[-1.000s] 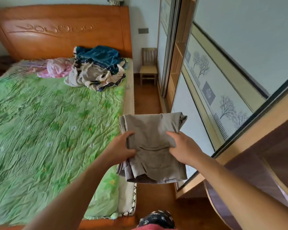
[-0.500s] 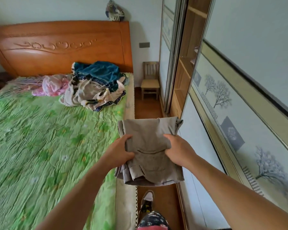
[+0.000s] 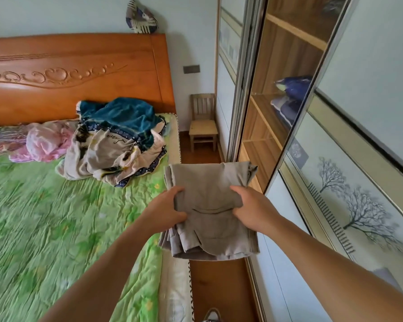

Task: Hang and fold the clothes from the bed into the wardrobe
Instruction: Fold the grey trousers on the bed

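Grey-beige folded cloth garment (image 3: 209, 205), held before you over the strip of floor between bed and wardrobe. Your left hand (image 3: 163, 212) grips its left edge and your right hand (image 3: 254, 210) its right edge, thumbs on top, the other fingers hidden beneath. At left, the crinkled green quilt (image 3: 44, 228); farther up it, a heap of teal, cream and pink clothes (image 3: 116, 145). At right, the wooden wardrobe (image 3: 277, 66) shows open shelves beside its tree-printed sliding door (image 3: 335, 194). A small wooden chair (image 3: 203, 126) stands by the far wall.
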